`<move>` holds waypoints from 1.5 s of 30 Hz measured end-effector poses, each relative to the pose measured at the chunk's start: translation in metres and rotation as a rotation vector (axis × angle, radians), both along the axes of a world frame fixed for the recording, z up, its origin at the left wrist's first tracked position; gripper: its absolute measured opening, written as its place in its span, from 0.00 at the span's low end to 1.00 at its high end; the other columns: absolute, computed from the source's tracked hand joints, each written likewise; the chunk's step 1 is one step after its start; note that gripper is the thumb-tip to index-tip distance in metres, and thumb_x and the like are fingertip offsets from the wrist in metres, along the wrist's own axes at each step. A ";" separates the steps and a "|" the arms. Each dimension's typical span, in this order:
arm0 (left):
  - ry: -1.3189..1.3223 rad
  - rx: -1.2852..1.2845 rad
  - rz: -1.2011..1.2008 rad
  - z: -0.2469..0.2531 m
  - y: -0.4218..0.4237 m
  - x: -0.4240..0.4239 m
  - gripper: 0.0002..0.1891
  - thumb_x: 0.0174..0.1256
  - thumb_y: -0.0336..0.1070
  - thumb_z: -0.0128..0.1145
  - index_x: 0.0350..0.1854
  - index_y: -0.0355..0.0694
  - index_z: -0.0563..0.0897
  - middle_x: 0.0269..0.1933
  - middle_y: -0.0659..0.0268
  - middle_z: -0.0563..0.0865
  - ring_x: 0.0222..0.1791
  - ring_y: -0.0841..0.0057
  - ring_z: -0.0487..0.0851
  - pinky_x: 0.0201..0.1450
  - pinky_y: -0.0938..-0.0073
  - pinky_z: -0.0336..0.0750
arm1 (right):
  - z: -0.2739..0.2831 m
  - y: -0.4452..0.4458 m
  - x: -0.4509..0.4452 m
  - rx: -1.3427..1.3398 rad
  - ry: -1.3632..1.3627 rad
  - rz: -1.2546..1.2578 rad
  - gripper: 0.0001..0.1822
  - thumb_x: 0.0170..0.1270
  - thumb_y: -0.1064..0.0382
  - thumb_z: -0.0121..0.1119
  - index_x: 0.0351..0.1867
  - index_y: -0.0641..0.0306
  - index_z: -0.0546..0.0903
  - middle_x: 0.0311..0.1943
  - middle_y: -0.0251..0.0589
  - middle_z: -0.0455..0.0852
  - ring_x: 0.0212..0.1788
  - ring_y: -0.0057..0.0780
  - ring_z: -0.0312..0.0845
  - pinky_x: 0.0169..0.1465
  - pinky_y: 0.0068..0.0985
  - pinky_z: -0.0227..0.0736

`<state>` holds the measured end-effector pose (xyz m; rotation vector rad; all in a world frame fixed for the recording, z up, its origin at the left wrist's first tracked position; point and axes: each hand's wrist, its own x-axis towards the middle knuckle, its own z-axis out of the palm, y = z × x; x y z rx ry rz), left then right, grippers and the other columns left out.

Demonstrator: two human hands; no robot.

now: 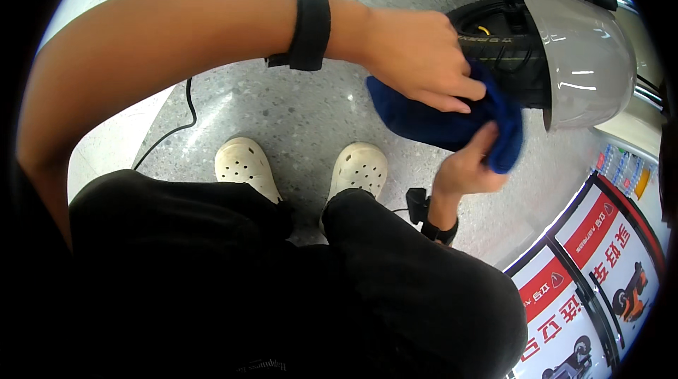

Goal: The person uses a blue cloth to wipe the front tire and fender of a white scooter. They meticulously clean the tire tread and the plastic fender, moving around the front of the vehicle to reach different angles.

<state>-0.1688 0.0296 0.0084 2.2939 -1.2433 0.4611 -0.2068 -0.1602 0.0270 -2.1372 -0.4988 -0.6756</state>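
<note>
A dark blue cloth (pixel 424 119) is bunched between my hands, beside a black rubber tyre (pixel 508 61). My left hand (pixel 424 56) reaches across from the left and grips the cloth's upper part, fingers curled over it. Lower down, my right hand (pixel 471 162) has hold of a folded end, its thumb on the near side; this end is slightly blurred. Over the tyre sits a glossy grey mudguard (pixel 590 58) of a two-wheeled vehicle. The cloth and my left hand hide part of the tyre. Whether the cloth touches the tyre I cannot tell.
My cream clogs (pixel 360 167) stand on the speckled grey floor (pixel 296 109). A black cable (pixel 192 109) runs along the floor at left. Lower right are display panels (pixel 577 278) bearing writing and vehicle pictures, with several plastic bottles (pixel 619 167) beyond them.
</note>
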 end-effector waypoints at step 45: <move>0.566 -0.312 0.330 -0.023 -0.009 0.003 0.38 0.58 0.51 0.65 0.67 0.42 0.62 0.62 0.59 0.72 0.61 0.60 0.74 0.59 0.61 0.73 | -0.074 -0.006 0.031 0.544 0.488 -0.039 0.32 0.78 0.45 0.29 0.67 0.73 0.59 0.67 0.49 0.63 0.68 0.37 0.59 0.72 0.32 0.52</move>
